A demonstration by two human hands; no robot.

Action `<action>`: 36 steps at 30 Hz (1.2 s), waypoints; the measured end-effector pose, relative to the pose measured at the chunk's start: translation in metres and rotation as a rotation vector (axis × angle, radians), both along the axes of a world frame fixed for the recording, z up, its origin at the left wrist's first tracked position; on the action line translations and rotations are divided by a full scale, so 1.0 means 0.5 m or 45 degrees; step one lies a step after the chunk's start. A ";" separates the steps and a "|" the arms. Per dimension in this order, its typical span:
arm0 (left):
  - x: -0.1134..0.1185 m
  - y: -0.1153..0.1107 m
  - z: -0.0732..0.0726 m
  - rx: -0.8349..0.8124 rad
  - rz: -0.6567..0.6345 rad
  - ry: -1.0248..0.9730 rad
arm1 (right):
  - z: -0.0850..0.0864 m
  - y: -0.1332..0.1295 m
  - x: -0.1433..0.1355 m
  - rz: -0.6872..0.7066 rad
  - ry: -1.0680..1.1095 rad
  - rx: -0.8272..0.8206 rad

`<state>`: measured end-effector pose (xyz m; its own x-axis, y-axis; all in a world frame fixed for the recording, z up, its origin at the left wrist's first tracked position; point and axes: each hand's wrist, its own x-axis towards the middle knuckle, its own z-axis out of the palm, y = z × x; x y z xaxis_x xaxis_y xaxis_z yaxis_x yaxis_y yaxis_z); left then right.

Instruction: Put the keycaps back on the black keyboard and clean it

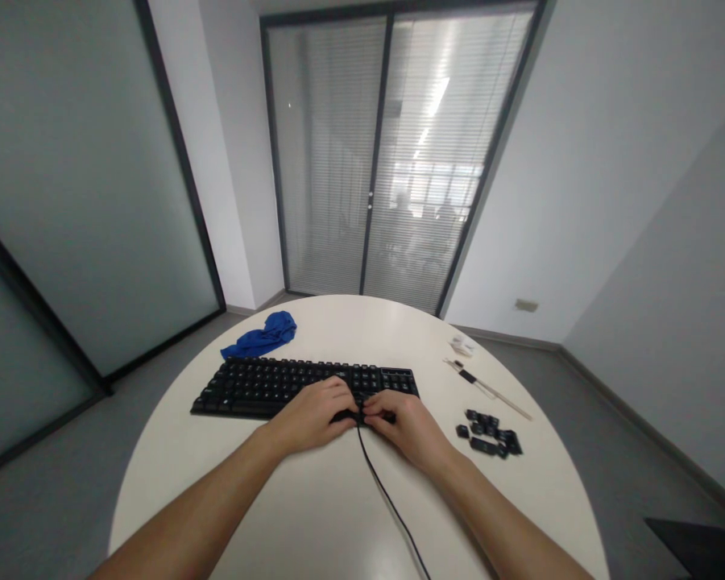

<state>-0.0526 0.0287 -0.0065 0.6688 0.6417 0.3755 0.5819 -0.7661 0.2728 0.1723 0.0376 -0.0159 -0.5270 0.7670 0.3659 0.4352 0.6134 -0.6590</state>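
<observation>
A black keyboard (259, 391) lies across the round white table, with a thin black cable (392, 506) running from its near edge toward me. Over its right half rests my left hand (317, 412), fingers bent and pressed near the cable's end. Just to the right, my right hand (402, 419) has thumb and fingers pinched at the same part of the keyboard. Whatever lies between the fingertips of either hand is too small and hidden to make out. Several loose black keycaps (486, 445) are on the table right of my right hand.
A crumpled blue cloth (266, 337) lies behind the keyboard at the left. At the right are a thin stick-like tool (501, 396) with wire loops and a small white object (462, 346). The table edge (362, 296) curves before glass doors.
</observation>
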 end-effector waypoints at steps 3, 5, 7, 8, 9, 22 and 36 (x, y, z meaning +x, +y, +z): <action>0.000 0.001 -0.001 0.005 -0.004 -0.004 | -0.001 0.000 0.003 -0.005 -0.043 -0.007; 0.000 0.001 0.000 0.003 0.004 -0.004 | 0.001 0.000 0.005 -0.004 -0.101 0.009; 0.000 0.000 0.001 -0.002 0.016 -0.003 | 0.003 -0.001 0.008 -0.002 -0.151 0.047; 0.000 0.000 0.001 -0.004 0.019 -0.002 | 0.005 -0.001 0.009 0.002 -0.167 0.066; 0.000 -0.001 0.002 -0.005 0.017 0.002 | 0.006 -0.002 0.010 0.008 -0.173 0.078; -0.006 0.002 -0.004 0.036 -0.013 0.074 | 0.013 -0.004 0.014 -0.052 -0.209 0.048; 0.018 -0.001 -0.004 0.074 0.033 0.023 | 0.023 -0.012 0.009 -0.039 -0.276 0.115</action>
<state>-0.0435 0.0280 -0.0087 0.6593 0.6363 0.4005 0.6061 -0.7650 0.2176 0.1769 0.0318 -0.0042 -0.5776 0.7533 0.3144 0.5800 0.6498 -0.4912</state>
